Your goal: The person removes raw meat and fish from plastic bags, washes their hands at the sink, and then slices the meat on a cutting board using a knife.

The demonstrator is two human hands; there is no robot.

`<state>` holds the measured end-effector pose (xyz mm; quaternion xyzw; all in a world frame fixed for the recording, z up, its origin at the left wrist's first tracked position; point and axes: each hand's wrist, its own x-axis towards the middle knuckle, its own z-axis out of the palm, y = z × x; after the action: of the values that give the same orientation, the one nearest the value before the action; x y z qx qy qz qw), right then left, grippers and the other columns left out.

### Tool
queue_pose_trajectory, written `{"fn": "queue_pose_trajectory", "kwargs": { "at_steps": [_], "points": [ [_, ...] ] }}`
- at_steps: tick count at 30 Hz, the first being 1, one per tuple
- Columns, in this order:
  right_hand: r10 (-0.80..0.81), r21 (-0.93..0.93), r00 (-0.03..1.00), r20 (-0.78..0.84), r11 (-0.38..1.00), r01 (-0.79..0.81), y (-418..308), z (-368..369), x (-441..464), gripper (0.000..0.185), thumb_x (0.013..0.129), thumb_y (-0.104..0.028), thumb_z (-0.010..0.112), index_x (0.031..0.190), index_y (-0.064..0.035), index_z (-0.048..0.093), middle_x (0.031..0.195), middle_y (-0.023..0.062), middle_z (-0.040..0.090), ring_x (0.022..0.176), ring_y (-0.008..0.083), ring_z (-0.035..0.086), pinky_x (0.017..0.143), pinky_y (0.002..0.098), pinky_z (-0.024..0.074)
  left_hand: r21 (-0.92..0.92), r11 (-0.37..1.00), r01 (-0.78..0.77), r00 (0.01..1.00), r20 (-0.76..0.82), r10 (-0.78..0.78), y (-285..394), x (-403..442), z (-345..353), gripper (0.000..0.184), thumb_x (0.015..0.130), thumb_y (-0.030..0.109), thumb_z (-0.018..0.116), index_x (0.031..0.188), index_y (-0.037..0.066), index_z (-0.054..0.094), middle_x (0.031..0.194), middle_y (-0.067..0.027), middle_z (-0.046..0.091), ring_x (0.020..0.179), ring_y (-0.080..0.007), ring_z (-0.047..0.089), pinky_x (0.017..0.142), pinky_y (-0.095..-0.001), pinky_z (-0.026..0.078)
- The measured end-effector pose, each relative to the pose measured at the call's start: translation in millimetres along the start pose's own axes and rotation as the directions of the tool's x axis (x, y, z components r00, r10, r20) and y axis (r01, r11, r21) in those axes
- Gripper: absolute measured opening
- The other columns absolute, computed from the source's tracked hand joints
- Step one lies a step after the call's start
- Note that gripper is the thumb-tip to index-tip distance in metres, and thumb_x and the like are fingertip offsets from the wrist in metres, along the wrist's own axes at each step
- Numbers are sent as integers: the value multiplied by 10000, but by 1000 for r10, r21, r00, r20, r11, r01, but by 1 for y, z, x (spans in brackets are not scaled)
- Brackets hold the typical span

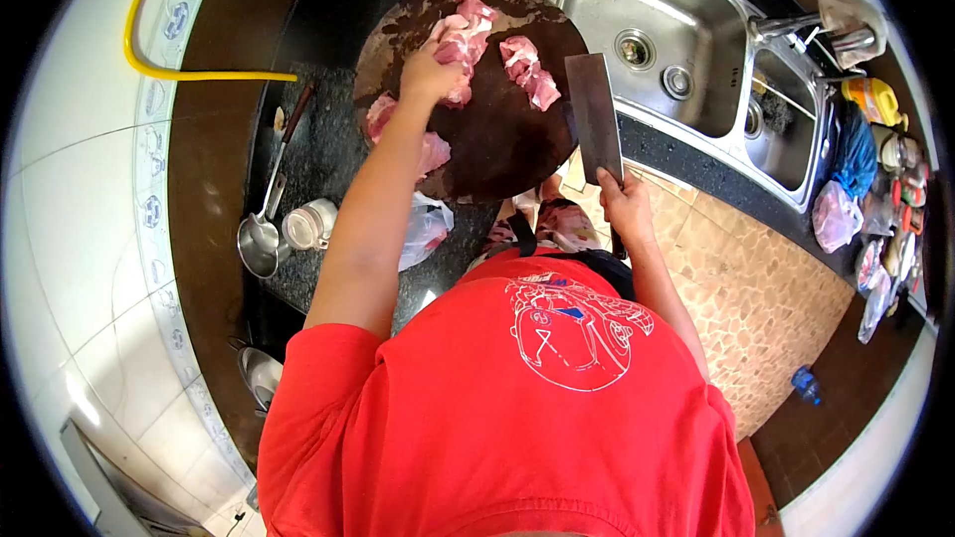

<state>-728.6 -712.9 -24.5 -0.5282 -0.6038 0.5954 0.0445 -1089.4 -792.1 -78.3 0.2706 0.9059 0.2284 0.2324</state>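
My left hand (pixel 430 78) reaches over the round wooden chopping board (pixel 497 154), its fingers gripping a long piece of raw meat (pixel 468 35) near the far side. A smaller piece of raw meat (pixel 530 72) lies apart on the right of the board. More raw meat (pixel 434 153) rests at the left edge, partly hidden behind my left forearm. In my right hand (pixel 627 207) is a cleaver (pixel 595 119), held by its handle. Its broad blade points away from me beside the board's right edge, apart from the meat.
A steel double sink (pixel 736 124) is set into the dark counter on the right. Left of the board are a ladle (pixel 261 239), a white-lidded jar (pixel 309 225) and a plastic bag (pixel 426 231). A yellow hose (pixel 204 76) hangs along the left wall.
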Motion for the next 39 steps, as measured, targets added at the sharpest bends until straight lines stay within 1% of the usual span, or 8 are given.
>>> {"fn": "queue_pose_trajectory", "kwargs": {
  "at_steps": [2, 10, 19, 21, 23, 29, 32, 39],
  "points": [
    [13, 13, 1000, 9, 1000, -13, -4, -2, -2, 266, 882, -256, 575, 852, 5, 617, 544, -6, 492, 480, 86, 439, 458, 262, 354, -485, 865, 129, 974, 226, -19, -1, 0, -16, 611, 705, 153, 641, 1277, 36, 457, 912, -108, 642, 825, -226, 636, 766, -304, 506],
    [-2, 31, 1000, -2, 1000, 2, -1, -5, 2, 260, 877, -258, 581, 850, -2, 616, 542, -7, 474, 483, 87, 424, 461, 263, 351, -882, 297, 367, 899, 418, 130, 16, -27, -79, 530, 711, -4, 567, 1233, 25, 482, 1044, -87, 610, 889, -194, 617, 731, -326, 530],
    [0, 15, 1000, 4, 1000, 0, -2, -9, -4, 244, 880, -244, 575, 841, -5, 611, 536, 0, 480, 479, 90, 440, 459, 266, 356, -602, 798, 32, 922, 326, 209, 51, -66, -88, 467, 696, 126, 657, 1126, 1, 523, 844, -162, 630, 771, -252, 645, 642, -343, 530],
    [40, 55, 999, 24, 998, -41, 1, -8, -4, 244, 884, -251, 571, 863, -11, 613, 535, -3, 482, 477, 89, 451, 456, 265, 363, -293, 864, -408, 882, 118, 456, 20, -68, -36, 500, 689, 282, 711, 1084, 11, 564, 853, -224, 626, 820, -339, 630, 729, -362, 503],
    [36, 32, 999, 32, 999, -37, 4, -7, -4, 246, 884, -254, 571, 869, -12, 611, 536, -4, 483, 477, 88, 453, 455, 265, 365, 147, 932, -331, 930, 216, 296, 26, -94, -20, 570, 659, 424, 738, 1043, 25, 600, 878, -234, 622, 878, -376, 602, 805, -376, 468],
    [10, -24, 1000, 16, 1000, -10, 0, -8, -5, 252, 879, -255, 575, 849, -7, 611, 552, 1, 502, 477, 87, 447, 456, 264, 360, 15, 994, -108, 987, -120, 109, 3, -63, -17, 460, 770, 338, 687, 1059, -2, 573, 987, -240, 605, 893, -355, 596, 775, -375, 478],
    [0, -17, 1000, 29, 1000, 0, -6, -6, -8, 247, 875, -251, 578, 854, -8, 618, 556, 4, 509, 480, 87, 445, 459, 265, 359, -523, 852, -29, 986, 127, 111, -2, -43, 0, 519, 773, 228, 707, 1147, -49, 476, 973, -136, 635, 911, -205, 616, 743, -314, 507],
    [14, -30, 1000, 26, 999, -13, 10, -2, -11, 249, 870, -242, 583, 892, 1, 628, 568, 34, 527, 519, 111, 480, 499, 285, 397, -458, 863, 214, 884, 467, 29, -2, -31, 25, 204, 788, 143, 664, 924, -6, 633, 851, -82, 666, 728, -128, 623, 658, -229, 492]
  ]
}}
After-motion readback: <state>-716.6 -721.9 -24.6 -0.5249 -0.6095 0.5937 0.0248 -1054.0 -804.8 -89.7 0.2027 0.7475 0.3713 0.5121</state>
